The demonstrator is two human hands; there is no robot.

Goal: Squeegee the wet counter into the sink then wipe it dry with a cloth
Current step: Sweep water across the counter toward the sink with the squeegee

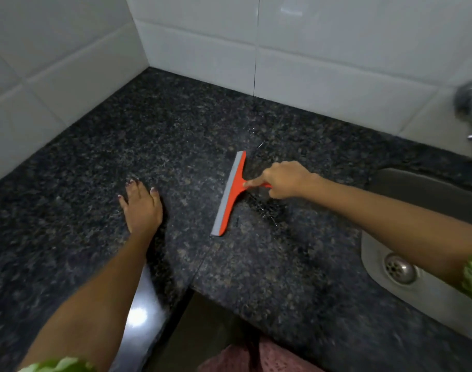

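Grip: right hand (pixel 286 179) closed around squeegee (pixel 231 193) handle
Left hand (pixel 141 208): flat, fingers spread on counter (pixel 175 130)
Squeegee: orange plastic, grey rubber blade on speckled granite
Sink (pixel 417 277): steel, right

A home kitchen corner — dark speckled granite counter (pixel 175 135) set against white glazed wall tiles (pixel 323 49). A steel sink (pixel 374 253) with a round drain (pixel 400 268) sits at the right — a chrome tap (pixel 471 108) above it.
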